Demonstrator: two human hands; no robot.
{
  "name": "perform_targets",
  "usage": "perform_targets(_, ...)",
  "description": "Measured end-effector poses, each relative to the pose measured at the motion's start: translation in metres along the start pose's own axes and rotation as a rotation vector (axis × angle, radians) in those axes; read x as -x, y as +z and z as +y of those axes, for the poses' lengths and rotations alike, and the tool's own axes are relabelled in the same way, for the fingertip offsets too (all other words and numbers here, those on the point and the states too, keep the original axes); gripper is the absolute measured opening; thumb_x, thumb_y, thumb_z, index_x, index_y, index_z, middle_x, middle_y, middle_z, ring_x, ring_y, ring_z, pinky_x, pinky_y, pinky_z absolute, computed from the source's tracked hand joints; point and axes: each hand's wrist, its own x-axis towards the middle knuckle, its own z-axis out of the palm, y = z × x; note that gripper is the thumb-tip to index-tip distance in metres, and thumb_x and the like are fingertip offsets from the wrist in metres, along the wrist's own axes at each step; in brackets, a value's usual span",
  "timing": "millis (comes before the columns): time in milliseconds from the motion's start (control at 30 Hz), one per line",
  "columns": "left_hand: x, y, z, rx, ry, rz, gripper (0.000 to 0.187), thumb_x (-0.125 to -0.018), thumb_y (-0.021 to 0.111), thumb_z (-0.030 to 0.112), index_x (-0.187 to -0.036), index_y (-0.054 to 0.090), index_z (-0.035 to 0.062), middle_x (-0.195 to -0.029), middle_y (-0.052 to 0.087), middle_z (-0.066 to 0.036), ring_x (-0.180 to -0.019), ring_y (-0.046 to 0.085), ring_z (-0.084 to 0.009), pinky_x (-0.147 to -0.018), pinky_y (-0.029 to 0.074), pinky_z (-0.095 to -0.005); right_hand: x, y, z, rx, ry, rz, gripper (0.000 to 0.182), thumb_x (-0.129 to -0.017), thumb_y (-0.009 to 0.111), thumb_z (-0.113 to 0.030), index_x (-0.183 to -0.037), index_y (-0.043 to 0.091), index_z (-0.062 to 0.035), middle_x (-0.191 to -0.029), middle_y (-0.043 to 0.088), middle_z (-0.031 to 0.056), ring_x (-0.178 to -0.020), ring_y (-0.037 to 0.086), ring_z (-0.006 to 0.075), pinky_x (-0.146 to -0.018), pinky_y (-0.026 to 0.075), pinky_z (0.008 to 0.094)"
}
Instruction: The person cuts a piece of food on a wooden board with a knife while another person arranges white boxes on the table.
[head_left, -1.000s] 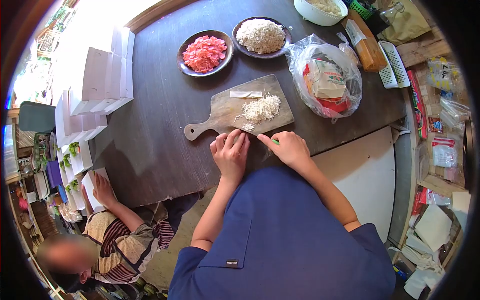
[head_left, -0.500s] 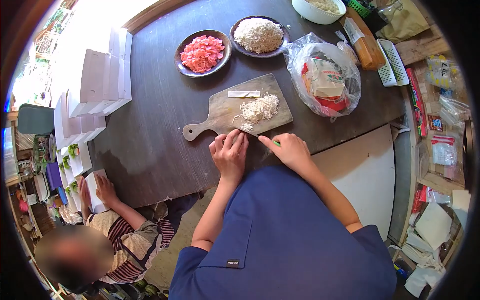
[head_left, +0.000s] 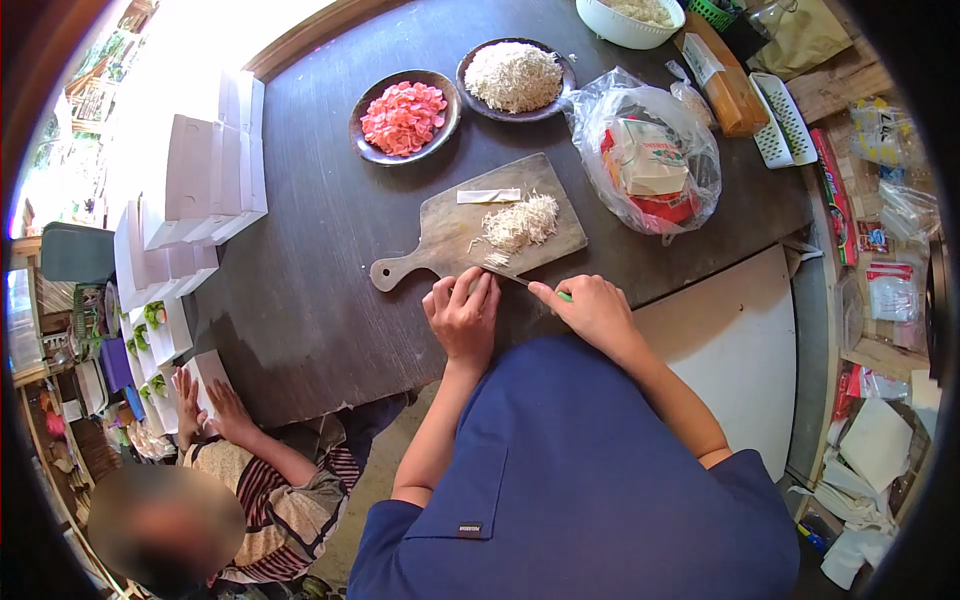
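My right hand (head_left: 592, 311) is closed round the green handle of a knife (head_left: 512, 275), whose blade slants left across the near edge of a wooden cutting board (head_left: 450, 222). At the blade's tip, my left hand (head_left: 463, 317) has its fingers curled down at that edge; what they hold is hidden. White shreds (head_left: 495, 259) lie just beyond the left fingertips. Farther up the board are a loose heap of pale, thin shreds (head_left: 525, 223) and a flat white strip (head_left: 488, 196).
Behind the board stand a bowl of pink slices (head_left: 403, 118) and a bowl of white shreds (head_left: 513, 77). A clear plastic bag (head_left: 690, 140) with packets sits right of it. White boxes (head_left: 190, 180) are stacked left, where a co-worker's hands (head_left: 222, 412) are near a box.
My right hand has shifted slightly right and down with the knife, showing more blade. My left hand stays almost in place. The co-worker's hands have come away from the white box.
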Motion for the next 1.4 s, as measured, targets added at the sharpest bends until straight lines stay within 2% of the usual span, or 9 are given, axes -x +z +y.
perform_targets(200, -0.001, 0.000, 0.001, 0.002, 0.002, 0.012, 0.017, -0.087, 0.088, 0.022, -0.102, 0.086, 0.0152, -0.111, 0.079, 0.008, -0.104, 0.066, -0.0196, -0.094, 0.045, -0.0370, -0.022, 0.017, -0.007, -0.040, -0.031, -0.006, 0.072, -0.102, 0.061, -0.072, -0.086, 0.084, -0.0049, -0.087, 0.078, 0.0257, -0.088, 0.078, 0.0448, -0.082, 0.061, 0.0533)
perform_targets(267, -0.001, 0.000, 0.000, -0.008, 0.012, 0.016, 0.017, -0.086, 0.088, 0.022, -0.102, 0.086, 0.0155, -0.111, 0.079, 0.008, -0.104, 0.066, -0.0195, -0.093, 0.045, -0.0367, -0.026, 0.018, -0.010, -0.053, -0.049, 0.066, 0.071, -0.101, 0.063, -0.072, -0.078, 0.082, -0.0078, -0.076, 0.077, 0.0167, -0.078, 0.078, 0.0377, -0.077, 0.059, 0.0494)
perform_targets(400, -0.001, 0.001, 0.001, 0.017, 0.001, 0.028, 0.016, -0.086, 0.088, 0.021, -0.101, 0.086, 0.0157, -0.110, 0.078, 0.008, -0.104, 0.066, -0.0196, -0.093, 0.045, -0.0368, -0.018, 0.001, -0.011, 0.040, -0.035, 0.060, 0.071, -0.101, 0.063, -0.072, -0.077, 0.081, -0.0071, -0.075, 0.076, 0.0171, -0.077, 0.078, 0.0374, -0.076, 0.059, 0.0494)
perform_targets(467, -0.001, 0.000, 0.002, 0.013, 0.001, 0.031, 0.016, -0.086, 0.088, 0.022, -0.101, 0.086, 0.0157, -0.110, 0.078, 0.008, -0.104, 0.066, -0.0196, -0.092, 0.045, -0.0368, -0.008, -0.005, -0.007, 0.021, -0.014, -0.006, 0.075, -0.102, 0.061, -0.072, -0.081, 0.081, -0.0029, -0.085, 0.076, 0.0270, -0.087, 0.077, 0.0451, -0.080, 0.061, 0.0533)
perform_targets(767, 0.002, 0.003, 0.000, 0.010, 0.002, 0.021, 0.018, -0.086, 0.088, 0.021, -0.103, 0.086, 0.0151, -0.114, 0.079, 0.008, -0.105, 0.066, -0.0199, -0.093, 0.046, -0.0375, -0.025, 0.017, -0.008, -0.036, -0.038, -0.022, 0.076, -0.102, 0.061, -0.072, -0.080, 0.081, -0.0022, -0.086, 0.077, 0.0265, -0.090, 0.078, 0.0452, -0.082, 0.061, 0.0540)
perform_targets(967, 0.001, 0.000, 0.000, -0.006, 0.008, 0.023, 0.017, -0.087, 0.087, 0.022, -0.103, 0.086, 0.0152, -0.113, 0.079, 0.008, -0.106, 0.066, -0.0197, -0.094, 0.045, -0.0370, -0.020, -0.007, -0.020, 0.060, -0.018, -0.025, 0.075, -0.102, 0.061, -0.071, -0.080, 0.081, -0.0020, -0.085, 0.077, 0.0262, -0.089, 0.078, 0.0451, -0.082, 0.061, 0.0529)
perform_targets(1267, 0.002, 0.002, 0.001, 0.000, -0.006, 0.026, 0.016, -0.087, 0.087, 0.021, -0.102, 0.086, 0.0151, -0.113, 0.079, 0.008, -0.105, 0.066, -0.0195, -0.093, 0.046, -0.0370, -0.004, -0.002, -0.007, 0.094, -0.016, 0.008, 0.074, -0.102, 0.061, -0.071, -0.081, 0.081, -0.0023, -0.085, 0.077, 0.0261, -0.088, 0.078, 0.0453, -0.082, 0.060, 0.0534)
perform_targets(1400, 0.002, 0.001, 0.002, 0.007, 0.002, 0.025, 0.018, -0.087, 0.087, 0.020, -0.103, 0.086, 0.0143, -0.113, 0.079, 0.008, -0.105, 0.066, -0.0198, -0.093, 0.046, -0.0370, -0.018, 0.011, -0.008, 0.001, -0.022, 0.014, 0.074, -0.102, 0.061, -0.071, -0.078, 0.080, -0.0030, -0.084, 0.077, 0.0254, -0.088, 0.077, 0.0458, -0.083, 0.060, 0.0545)
